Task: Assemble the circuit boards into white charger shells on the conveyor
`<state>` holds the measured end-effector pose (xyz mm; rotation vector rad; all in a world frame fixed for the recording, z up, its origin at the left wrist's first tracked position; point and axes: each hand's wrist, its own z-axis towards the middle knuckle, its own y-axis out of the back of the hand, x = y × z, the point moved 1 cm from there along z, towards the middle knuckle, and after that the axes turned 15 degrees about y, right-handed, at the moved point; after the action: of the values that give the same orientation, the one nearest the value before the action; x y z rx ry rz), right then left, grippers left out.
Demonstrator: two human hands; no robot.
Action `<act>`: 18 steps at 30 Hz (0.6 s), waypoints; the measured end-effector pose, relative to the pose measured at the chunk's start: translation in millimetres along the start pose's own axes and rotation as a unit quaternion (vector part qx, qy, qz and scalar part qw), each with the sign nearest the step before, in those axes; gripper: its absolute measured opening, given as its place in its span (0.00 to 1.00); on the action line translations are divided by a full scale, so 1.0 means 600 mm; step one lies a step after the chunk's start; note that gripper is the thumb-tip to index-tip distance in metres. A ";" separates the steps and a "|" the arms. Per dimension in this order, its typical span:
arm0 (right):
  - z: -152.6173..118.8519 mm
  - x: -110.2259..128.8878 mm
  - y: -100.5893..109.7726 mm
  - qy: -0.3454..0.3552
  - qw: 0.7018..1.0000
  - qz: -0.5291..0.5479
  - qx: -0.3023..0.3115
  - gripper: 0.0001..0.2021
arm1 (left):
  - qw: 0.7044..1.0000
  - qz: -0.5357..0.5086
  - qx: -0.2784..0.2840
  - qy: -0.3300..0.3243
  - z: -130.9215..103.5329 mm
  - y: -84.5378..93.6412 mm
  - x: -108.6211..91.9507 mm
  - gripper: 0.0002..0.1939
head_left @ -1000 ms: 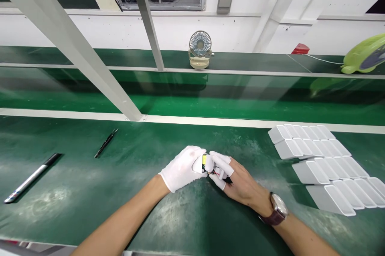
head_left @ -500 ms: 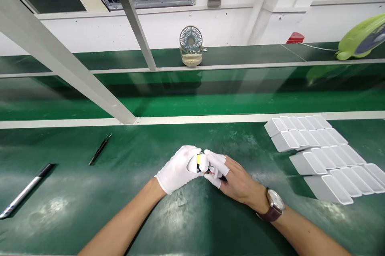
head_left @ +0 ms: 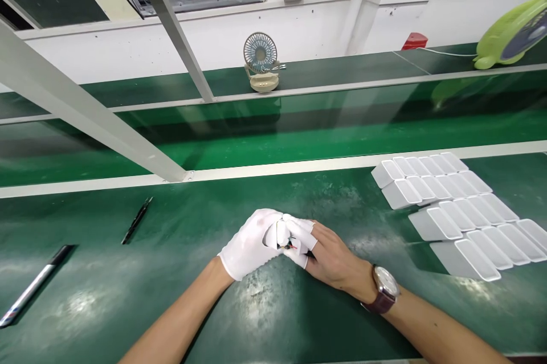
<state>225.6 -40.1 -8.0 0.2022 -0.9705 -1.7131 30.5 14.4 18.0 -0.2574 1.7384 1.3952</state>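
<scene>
A small white plastic device point(head_left: 282, 233) with thin red and dark wires at its lower side is between my hands, above the middle of the green workbench. My left hand point(head_left: 250, 245), in a white glove, is closed around its left side. From the right, my right hand point(head_left: 331, 251) pinches the device near the wires; white covers sit on its fingers and a watch point(head_left: 387, 283) is on that wrist. My fingers hide much of the device, so its exact kind is unclear.
Rows of white open bins point(head_left: 461, 213) stand at right. Black tweezers point(head_left: 137, 220) and a marker-like silver and black stick point(head_left: 36, 287) lie at left. A slanted grey post point(head_left: 106, 110) meets the bench's back rail. Behind stand a small fan point(head_left: 261, 62) and a green fan point(head_left: 508, 33).
The camera view has tilted slightly. The yellow part seen on the device before is now out of sight, and my right fingers sit closer over the device. Both hands keep their hold.
</scene>
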 end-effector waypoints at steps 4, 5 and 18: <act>0.001 0.001 -0.001 -0.005 1.000 -0.004 -0.010 0.33 | 1.000 0.016 -0.007 0.007 -0.009 -0.007 0.011 0.23; 0.002 0.002 0.000 -0.012 1.000 -0.005 -0.014 0.33 | 0.999 0.021 -0.023 0.011 -0.012 -0.009 0.018 0.28; 0.006 0.018 0.027 -0.012 0.993 0.077 -0.084 0.30 | 0.982 -0.133 0.051 0.123 -0.022 0.025 0.013 0.20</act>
<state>231.0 -48.8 9.2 -0.0035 -0.8313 -1.6478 9.8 10.7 22.5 -0.6052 1.8883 1.1135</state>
